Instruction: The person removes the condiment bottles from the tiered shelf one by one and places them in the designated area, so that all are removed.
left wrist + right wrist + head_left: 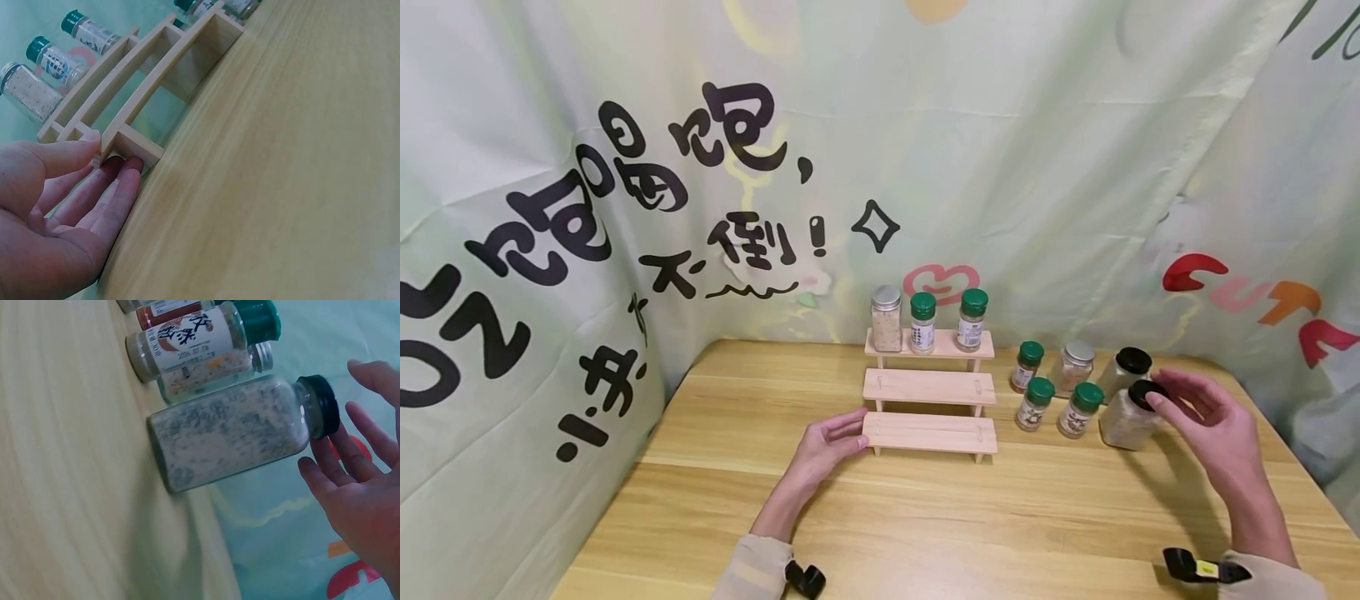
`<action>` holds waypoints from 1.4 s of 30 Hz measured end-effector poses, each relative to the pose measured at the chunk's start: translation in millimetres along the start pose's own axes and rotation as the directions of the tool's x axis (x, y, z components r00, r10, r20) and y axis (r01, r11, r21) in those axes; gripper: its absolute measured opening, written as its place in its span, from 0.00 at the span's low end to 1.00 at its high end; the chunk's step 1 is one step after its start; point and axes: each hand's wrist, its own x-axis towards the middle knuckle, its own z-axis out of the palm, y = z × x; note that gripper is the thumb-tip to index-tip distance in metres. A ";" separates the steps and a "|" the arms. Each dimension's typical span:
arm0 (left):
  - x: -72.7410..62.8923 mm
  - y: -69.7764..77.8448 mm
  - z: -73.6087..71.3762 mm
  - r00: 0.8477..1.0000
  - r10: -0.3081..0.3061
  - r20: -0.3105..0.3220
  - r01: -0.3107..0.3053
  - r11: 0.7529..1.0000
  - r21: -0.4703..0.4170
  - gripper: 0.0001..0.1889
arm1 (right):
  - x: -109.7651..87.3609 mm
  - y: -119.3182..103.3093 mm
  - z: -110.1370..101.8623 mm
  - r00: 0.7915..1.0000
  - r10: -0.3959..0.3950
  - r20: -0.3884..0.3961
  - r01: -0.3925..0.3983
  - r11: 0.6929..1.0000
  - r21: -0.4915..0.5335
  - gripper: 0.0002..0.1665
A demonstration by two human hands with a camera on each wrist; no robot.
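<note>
A three-tier wooden rack (pixel 929 433) stands on the table. My left hand (pixel 829 446) holds the left end of its lowest tier, thumb on the board and fingers by the leg (pixel 139 145). On the top tier stand a silver-lidded jar (pixel 887 321) of pale grains and two green-capped spice bottles (pixel 922 323) (pixel 972 321). My right hand (pixel 1213 421) is at the black lid of a square glass jar (pixel 231 434) with pale, speckled contents. In the right wrist view the thumb is apart from that lid, and the loosely bent fingers are beside it. The jar is upright on the table.
Left of that jar stand green-capped bottles (pixel 1034 403) (pixel 1079 410) (pixel 1027 367) and a silver-lidded jar (pixel 1072 369). Another black-lidded jar (pixel 1124 372) stands just behind. Printed cloth (pixel 1037 183) hangs behind the wooden table (pixel 925 525).
</note>
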 end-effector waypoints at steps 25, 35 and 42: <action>1.2 -0.8 0.2 1.000 0.010 0.009 -0.010 1.000 0.001 0.30 | -1.8 -36.4 56.8 0.988 -0.133 0.082 0.149 0.956 -0.251 0.24; -2.0 0.6 0.0 1.000 0.008 0.005 -0.008 1.000 0.015 0.30 | -2.1 -33.8 86.7 0.974 -0.143 0.177 0.173 0.970 -0.170 0.22; -1.8 0.4 -0.4 1.000 0.010 0.008 -0.010 1.000 0.027 0.30 | 1.4 -34.3 101.8 0.973 -0.143 0.183 0.181 0.960 -0.214 0.22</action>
